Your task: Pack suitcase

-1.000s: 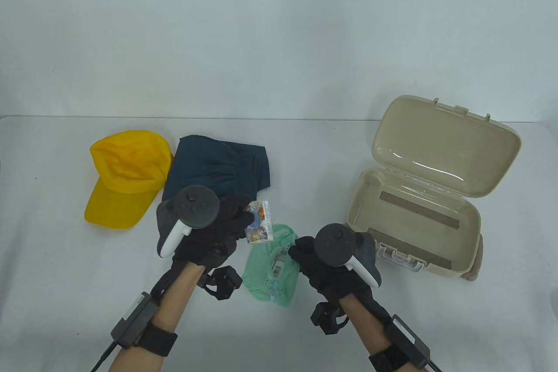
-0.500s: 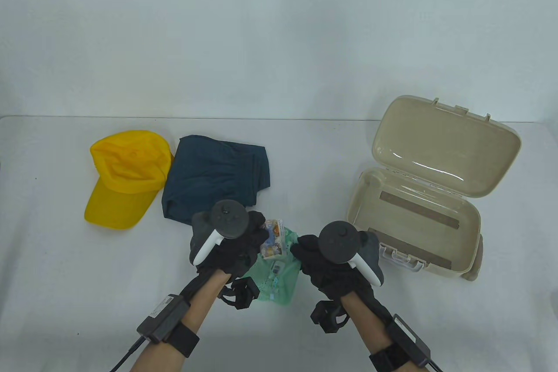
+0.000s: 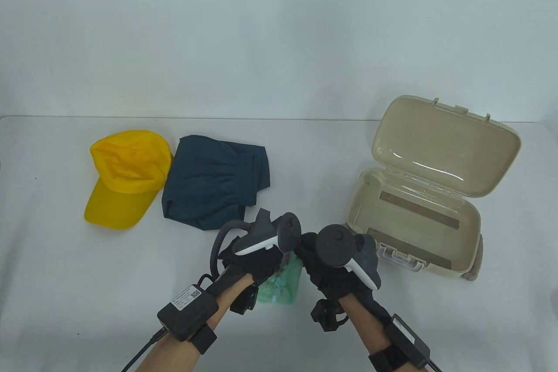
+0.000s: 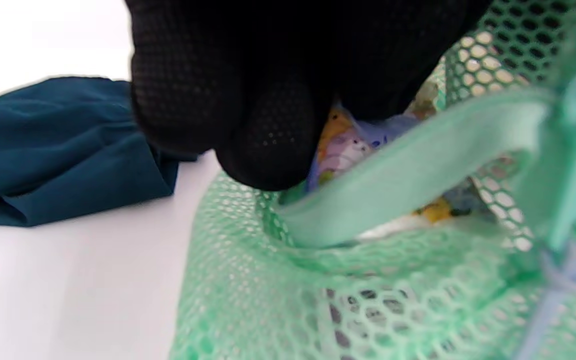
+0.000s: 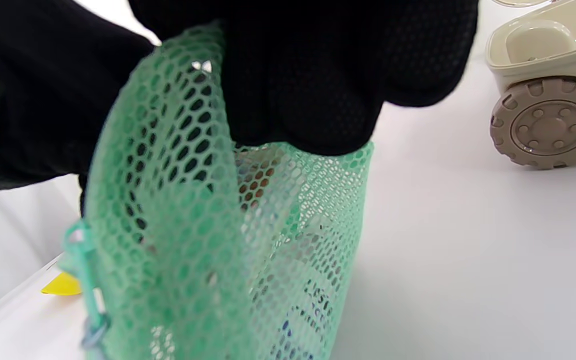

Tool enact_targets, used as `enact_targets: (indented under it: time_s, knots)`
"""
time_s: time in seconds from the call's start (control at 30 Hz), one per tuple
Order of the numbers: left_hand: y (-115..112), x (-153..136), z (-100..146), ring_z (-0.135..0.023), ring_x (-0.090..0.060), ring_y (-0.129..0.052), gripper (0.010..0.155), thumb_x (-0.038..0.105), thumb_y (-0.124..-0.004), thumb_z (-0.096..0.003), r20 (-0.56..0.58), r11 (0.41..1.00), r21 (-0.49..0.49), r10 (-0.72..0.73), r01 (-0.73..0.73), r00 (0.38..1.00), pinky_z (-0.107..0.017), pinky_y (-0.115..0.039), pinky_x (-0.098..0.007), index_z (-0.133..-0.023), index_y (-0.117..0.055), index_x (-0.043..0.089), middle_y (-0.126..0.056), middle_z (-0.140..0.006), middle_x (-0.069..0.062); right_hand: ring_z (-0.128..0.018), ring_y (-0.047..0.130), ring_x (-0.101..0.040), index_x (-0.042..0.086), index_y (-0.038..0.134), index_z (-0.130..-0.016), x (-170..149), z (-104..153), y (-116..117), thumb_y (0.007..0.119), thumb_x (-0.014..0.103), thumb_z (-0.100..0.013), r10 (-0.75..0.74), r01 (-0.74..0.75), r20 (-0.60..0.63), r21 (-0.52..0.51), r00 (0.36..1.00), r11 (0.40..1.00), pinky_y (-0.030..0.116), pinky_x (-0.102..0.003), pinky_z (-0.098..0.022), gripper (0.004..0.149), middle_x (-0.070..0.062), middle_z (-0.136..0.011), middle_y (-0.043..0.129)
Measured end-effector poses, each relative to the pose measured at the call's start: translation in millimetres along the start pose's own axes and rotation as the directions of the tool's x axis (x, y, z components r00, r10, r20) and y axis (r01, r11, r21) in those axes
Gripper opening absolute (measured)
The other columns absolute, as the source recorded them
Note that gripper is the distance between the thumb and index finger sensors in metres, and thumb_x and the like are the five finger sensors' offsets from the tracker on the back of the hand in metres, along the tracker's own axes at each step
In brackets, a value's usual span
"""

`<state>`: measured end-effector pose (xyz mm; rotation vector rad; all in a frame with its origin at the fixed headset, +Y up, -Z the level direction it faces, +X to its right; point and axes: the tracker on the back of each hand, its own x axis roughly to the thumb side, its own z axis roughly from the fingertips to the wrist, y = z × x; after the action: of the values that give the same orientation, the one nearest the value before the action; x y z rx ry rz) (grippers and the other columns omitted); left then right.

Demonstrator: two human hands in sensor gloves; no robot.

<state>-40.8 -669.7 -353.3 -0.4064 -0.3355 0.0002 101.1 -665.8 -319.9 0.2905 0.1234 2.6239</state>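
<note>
Black mesh glove of the left hand (image 4: pixel 248 90) sits at the mouth of the green mesh pouch (image 3: pixel 281 287), fingertips closed on a small printed packet (image 4: pixel 348 147) and pressing it down past the zip band (image 4: pixel 413 165). Fingers bunched together, not spread; the grip looks like a pinch on the packet's top edge, though the far side of it is hidden. Likely reason for the tilt: the packet goes in edge first so it clears the narrow opening.

Right hand (image 3: pixel 331 267) pinches the pouch's upper edge, fingertips (image 5: pixel 308 100) pressed together on the netting. This holds the pouch upright and its mouth open against the left hand's push. Pouch hangs from that pinch, near the desk's front edge, bottom touching or just above the desk (image 3: pixel 87 280); cannot tell which. Other small items show dimly through the netting.

Outward: dark blue folded garment (image 3: pixel 216 182) lies far-left of the hands, yellow cap (image 3: pixel 124 178) just left of it, touching or nearly so. Beige toy suitcase (image 3: pixel 414 223) stands right of the hands, lid (image 3: pixel 449 145) open and propped back, tray showing only two brown strips; a wheel (image 5: pixel 548 122) shows at its corner.

Judgement: small goods are being bagged first; nothing is packed in the suitcase yet.
</note>
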Motion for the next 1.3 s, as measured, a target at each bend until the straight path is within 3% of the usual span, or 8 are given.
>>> enact_targets:
  time_s: [0.2, 0.37, 0.47, 0.57, 0.63, 0.73, 0.97, 1.3]
  knots:
    - [1.9, -16.4, -2.9, -0.053, -0.021, -0.105, 0.059, 0.035, -0.078, -0.0549, 0.046, 0.959, -0.045, 0.283, -0.281, 0.958, -0.043, -0.089, -0.035, -0.107, -0.067, 0.011, -0.094, -0.089, -0.009, -0.050, 0.102, -0.016, 0.009, 0.082, -0.085, -4.5, -1.3, -3.5, 0.069, 0.042, -0.056, -0.018, 0.018, -0.019, -0.004, 1.000, 1.000, 0.087, -0.039, -0.044, 0.046, 0.001, -0.063, 0.100]
    - [12.9, -35.8, 21.6, -0.063, -0.024, -0.102, 0.065, 0.041, -0.076, -0.0551, 0.156, 0.882, -0.007, 0.467, -0.472, 0.870, -0.047, -0.086, -0.037, -0.112, -0.058, 0.013, -0.086, -0.097, -0.012, -0.049, 0.103, -0.015, 0.009, 0.082, -0.085, -8.8, -3.8, -5.3, 0.069, 0.042, -0.056, -0.046, 0.046, -0.043, -0.006, 0.998, 0.999, 0.087, -0.039, -0.043, 0.046, 0.002, -0.062, 0.100]
    - [16.5, -34.3, 48.2, -0.066, -0.024, -0.099, 0.065, 0.046, -0.076, -0.0537, 0.196, 0.919, 0.124, 0.348, -0.375, 0.917, -0.049, -0.085, -0.037, -0.110, -0.061, 0.018, -0.084, -0.099, -0.010, -0.048, 0.103, -0.015, 0.008, 0.083, -0.085, -10.0, -4.4, -6.2, 0.069, 0.042, -0.057, -0.080, 0.079, -0.064, -0.011, 0.995, 0.997, 0.088, -0.038, -0.041, 0.046, 0.002, -0.061, 0.101]
    - [7.1, -19.2, 73.6, -0.064, -0.021, -0.099, 0.061, 0.053, -0.076, -0.0511, 0.183, 0.950, 0.273, 0.103, -0.152, 0.978, -0.049, -0.086, -0.036, -0.103, -0.069, 0.023, -0.087, -0.093, -0.003, -0.046, 0.104, -0.014, 0.007, 0.083, -0.084, -13.2, -5.7, -7.2, 0.069, 0.041, -0.057, -0.141, 0.141, -0.096, -0.007, 0.985, 0.990, 0.089, -0.038, -0.040, 0.046, 0.001, -0.060, 0.101]
    - [-6.5, -4.6, 85.3, -0.059, -0.019, -0.100, 0.058, 0.057, -0.075, -0.0494, 0.140, 0.935, 0.353, -0.096, 0.041, 0.985, -0.047, -0.086, -0.035, -0.097, -0.075, 0.025, -0.091, -0.086, 0.000, -0.046, 0.104, -0.014, 0.007, 0.083, -0.084, -15.0, -6.3, -7.0, 0.069, 0.041, -0.057, -0.177, 0.178, -0.115, -0.003, 0.978, 0.984, 0.089, -0.037, -0.039, 0.046, 0.001, -0.060, 0.102]
    - [-23.6, 6.6, 87.6, -0.052, -0.018, -0.102, 0.060, 0.062, -0.073, -0.0480, 0.076, 0.905, 0.387, -0.224, 0.178, 0.972, -0.043, -0.087, -0.033, -0.093, -0.080, 0.023, -0.095, -0.079, 0.000, -0.045, 0.105, -0.014, 0.007, 0.083, -0.084, -15.1, -5.8, -6.9, 0.069, 0.041, -0.057, -0.186, 0.186, -0.122, -0.008, 0.975, 0.982, 0.090, -0.037, -0.039, 0.046, 0.001, -0.060, 0.102]
    - [-46.9, 20.4, 70.2, -0.050, -0.017, -0.102, 0.064, 0.063, -0.070, -0.0483, -0.008, 0.879, 0.409, -0.267, 0.247, 0.964, -0.040, -0.087, -0.032, -0.095, -0.079, 0.020, -0.096, -0.080, -0.001, -0.044, 0.105, -0.014, 0.006, 0.083, -0.083, -14.5, -4.4, -4.9, 0.070, 0.041, -0.057, -0.227, 0.230, -0.129, 0.005, 0.965, 0.973, 0.090, -0.036, -0.038, 0.046, 0.001, -0.059, 0.102]
    - [-47.0, 20.4, 60.5, -0.047, -0.010, -0.103, 0.049, 0.047, -0.071, -0.0538, 0.108, 0.935, 0.345, -0.131, 0.086, 0.985, -0.040, -0.088, -0.028, -0.094, -0.077, 0.019, -0.095, -0.076, 0.005, -0.046, 0.104, -0.014, 0.007, 0.083, -0.084, -16.4, -3.8, -7.0, 0.069, 0.041, -0.057, -0.224, 0.228, -0.121, 0.012, 0.967, 0.974, 0.089, -0.037, -0.039, 0.046, 0.001, -0.061, 0.101]
